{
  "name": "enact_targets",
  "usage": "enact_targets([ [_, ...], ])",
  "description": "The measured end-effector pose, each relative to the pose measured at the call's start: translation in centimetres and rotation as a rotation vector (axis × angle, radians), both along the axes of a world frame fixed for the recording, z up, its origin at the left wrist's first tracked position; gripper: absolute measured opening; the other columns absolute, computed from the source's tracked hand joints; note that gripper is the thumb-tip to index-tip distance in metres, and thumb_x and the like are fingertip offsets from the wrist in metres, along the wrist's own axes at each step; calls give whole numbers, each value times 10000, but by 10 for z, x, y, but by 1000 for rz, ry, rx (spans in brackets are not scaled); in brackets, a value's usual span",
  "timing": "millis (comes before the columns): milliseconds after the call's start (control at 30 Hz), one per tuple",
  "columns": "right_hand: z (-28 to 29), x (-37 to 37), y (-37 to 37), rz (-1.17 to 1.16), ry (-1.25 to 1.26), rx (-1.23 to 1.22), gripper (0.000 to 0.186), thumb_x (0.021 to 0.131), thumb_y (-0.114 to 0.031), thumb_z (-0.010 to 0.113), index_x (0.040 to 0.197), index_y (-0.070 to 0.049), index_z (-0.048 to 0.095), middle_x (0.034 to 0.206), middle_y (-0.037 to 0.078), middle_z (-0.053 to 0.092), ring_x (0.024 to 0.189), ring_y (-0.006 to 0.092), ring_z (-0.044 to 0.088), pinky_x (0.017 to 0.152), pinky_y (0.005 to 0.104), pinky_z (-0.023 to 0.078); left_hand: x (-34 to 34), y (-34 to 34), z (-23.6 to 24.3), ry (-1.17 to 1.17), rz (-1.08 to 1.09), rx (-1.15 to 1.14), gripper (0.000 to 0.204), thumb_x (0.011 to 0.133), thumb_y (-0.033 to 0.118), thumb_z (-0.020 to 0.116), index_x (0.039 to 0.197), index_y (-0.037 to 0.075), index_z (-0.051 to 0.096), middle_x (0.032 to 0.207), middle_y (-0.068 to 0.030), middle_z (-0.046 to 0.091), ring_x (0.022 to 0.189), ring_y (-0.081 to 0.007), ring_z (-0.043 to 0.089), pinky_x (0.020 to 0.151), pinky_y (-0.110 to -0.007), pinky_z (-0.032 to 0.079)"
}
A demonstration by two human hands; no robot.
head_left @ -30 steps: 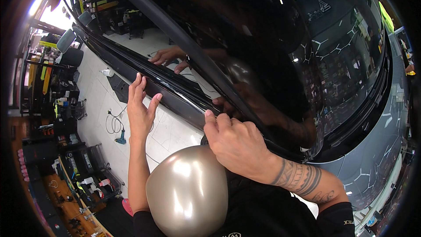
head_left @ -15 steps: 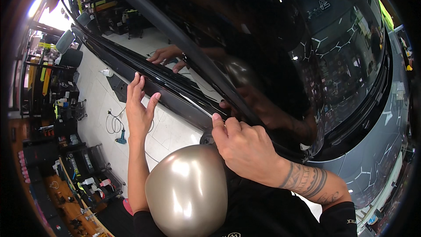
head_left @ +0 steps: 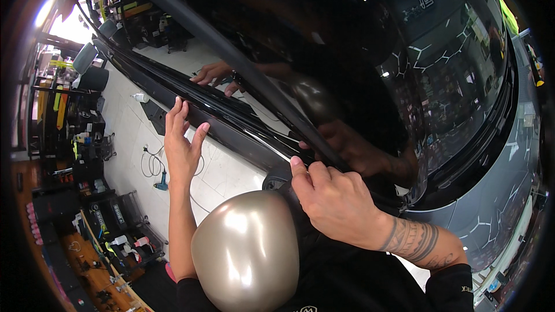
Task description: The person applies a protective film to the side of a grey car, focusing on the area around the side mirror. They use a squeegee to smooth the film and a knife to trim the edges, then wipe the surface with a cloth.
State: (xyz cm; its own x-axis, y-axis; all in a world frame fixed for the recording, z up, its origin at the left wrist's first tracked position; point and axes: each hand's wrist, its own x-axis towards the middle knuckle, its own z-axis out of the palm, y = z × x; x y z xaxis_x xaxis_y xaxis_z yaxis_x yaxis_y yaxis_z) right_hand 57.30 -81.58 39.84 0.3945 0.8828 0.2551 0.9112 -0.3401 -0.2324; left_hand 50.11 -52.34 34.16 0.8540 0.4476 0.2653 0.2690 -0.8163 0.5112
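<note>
My left hand (head_left: 185, 153), fingers apart, rests its fingertips on the dark trim (head_left: 217, 138) below the side window of a black car. My right hand (head_left: 332, 202), fingers curled, grips the trim's near end at a thin bright strip (head_left: 280, 153); its fingertips are partly hidden. Between my forearms sits a rounded champagne-metallic mirror housing (head_left: 245, 254), close below my right hand. Above both hands a dark pillar (head_left: 231, 52) runs diagonally, and the glossy glass (head_left: 352, 52) reflects my hands and the lights.
Left, on the pale tiled floor (head_left: 133, 150), lie a teal power tool (head_left: 162, 182), its looped cable and a white bottle (head_left: 139, 97). Crowded racks and carts (head_left: 55, 104) line the left side. The car's grey bodywork (head_left: 474, 219) curves along the right.
My right hand has slid down and to the right along the trim, its fingers still curled. My left hand has shifted slightly left, fingertips still at the trim.
</note>
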Motion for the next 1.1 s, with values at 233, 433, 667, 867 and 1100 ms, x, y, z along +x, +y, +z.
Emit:
enact_targets([
  [233, 1, 0, -8, 25, 22, -27, 314, 826, -71, 591, 1075, 119, 613, 667, 78, 533, 519, 123, 539, 385, 249, 444, -2, 1, 1, 38, 14, -65, 565, 872, 224, 691, 1368, 50, 482, 1437, -113, 419, 1291, -266, 466, 1029, -424, 446],
  [433, -3, -3, -16, 4, 51, -32, 351, 804, -76, 592, 1112, 90, 607, 705, 63, 504, 532, 126, 540, 396, 255, 432, -1, 0, 3, 57, 17, -24, 555, 876, 209, 687, 1368, 55, 482, 1437, -107, 421, 1287, -258, 471, 1020, -416, 457],
  [667, -4, -7, -28, -36, 76, -58, 406, 785, -77, 591, 1168, 58, 585, 761, 51, 472, 534, 130, 540, 415, 267, 420, 0, 1, 1, 1, 1, 17, 586, 835, 228, 722, 1337, 18, 504, 1399, -143, 455, 1195, -271, 546, 944, -388, 516],
  [867, -8, -8, -37, -35, 102, -49, 434, 763, -50, 600, 1180, 68, 576, 769, 61, 476, 543, 143, 545, 423, 278, 435, -1, 2, 0, -11, 0, 1, 583, 833, 216, 726, 1335, 17, 505, 1404, -144, 456, 1193, -275, 548, 942, -383, 515],
  [1100, -8, -6, -42, -10, 90, -24, 323, 818, -93, 572, 1089, 77, 622, 697, 68, 512, 498, 132, 569, 396, 250, 447, -1, 1, 1, 1, 5, 11, 584, 832, 218, 725, 1336, 22, 505, 1406, -131, 454, 1192, -270, 550, 947, -384, 514],
])
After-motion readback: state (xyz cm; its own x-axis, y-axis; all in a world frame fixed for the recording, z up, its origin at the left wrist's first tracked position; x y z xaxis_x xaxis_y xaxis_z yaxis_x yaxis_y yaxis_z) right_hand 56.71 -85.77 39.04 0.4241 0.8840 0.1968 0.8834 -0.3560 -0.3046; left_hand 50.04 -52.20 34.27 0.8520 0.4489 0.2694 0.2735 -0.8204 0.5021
